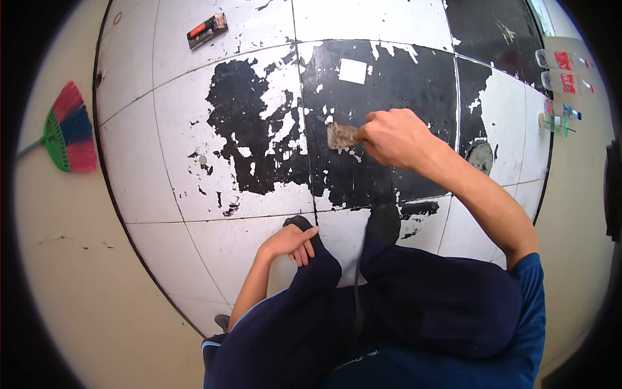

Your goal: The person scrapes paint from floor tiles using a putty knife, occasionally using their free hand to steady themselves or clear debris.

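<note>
A crouching person's right hand clenches around a scraper, its blade pressed flat against the black, flaking coating of a white tiled floor, while the left hand rests loosely curled and holding nothing on the toe of a dark shoe. Clear plastic bottles lie in a row at the floor's right edge, their contents too small to tell; a red-and-blue broom leans at left, and a small dark box lies near the top.
</note>
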Demonstrator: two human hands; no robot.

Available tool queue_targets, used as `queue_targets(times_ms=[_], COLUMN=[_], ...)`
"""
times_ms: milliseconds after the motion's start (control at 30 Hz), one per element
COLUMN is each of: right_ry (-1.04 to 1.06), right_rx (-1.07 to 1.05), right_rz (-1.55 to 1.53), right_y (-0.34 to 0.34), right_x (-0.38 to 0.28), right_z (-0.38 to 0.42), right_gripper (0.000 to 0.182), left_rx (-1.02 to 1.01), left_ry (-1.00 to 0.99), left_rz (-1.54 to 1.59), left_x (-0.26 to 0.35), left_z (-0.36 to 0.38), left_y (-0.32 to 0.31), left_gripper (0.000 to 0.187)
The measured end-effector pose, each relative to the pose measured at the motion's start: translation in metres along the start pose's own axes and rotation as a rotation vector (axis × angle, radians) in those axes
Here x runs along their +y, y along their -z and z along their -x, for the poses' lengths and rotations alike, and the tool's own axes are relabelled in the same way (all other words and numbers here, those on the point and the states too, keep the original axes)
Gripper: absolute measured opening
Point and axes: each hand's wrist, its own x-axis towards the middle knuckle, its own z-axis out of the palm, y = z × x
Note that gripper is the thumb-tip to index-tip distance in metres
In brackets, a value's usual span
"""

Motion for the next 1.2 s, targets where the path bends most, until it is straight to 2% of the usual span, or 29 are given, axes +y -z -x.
queue_targets(times_ms=[300,400,733,900,1033,1200], right_ry=[-0.060,-0.053,-0.184,-0.126,0.009,0.041], right_rx=[0.120,-0.017,0.110,0.116,0.140,0.114], right_rz=[-0.032,-0.048,-0.113,-0.019,0.033,0.011], right_y=[-0.006,0.000,-0.016,-0.005,-0.003,0.001], right_x=[-0.018,-0.023,-0.040,-0.017,-0.001,0.003], right_z=[0.007,0.015,0.027,0.022,0.005,-0.002], right_gripper=[0.008,0.008,0.011,0.010,0.009,0.007], left_rx=[-0.003,-0.020,-0.046,-0.073,-0.081,-0.089], left_ry=[-0.006,-0.017,-0.011,-0.023,-0.011,-0.014], left_rz=[0.011,0.011,-0.018,-0.018,-0.022,-0.008], left_x=[-0.002,-0.003,0.002,0.004,0.004,0.002], left_z=[0.001,-0.002,0.004,0.002,0.003,0.004], left_y=[0.000,0.004,0.006,0.008,0.009,0.010], left_gripper=[0.077,0.077,0.076,0.077,0.077,0.075])
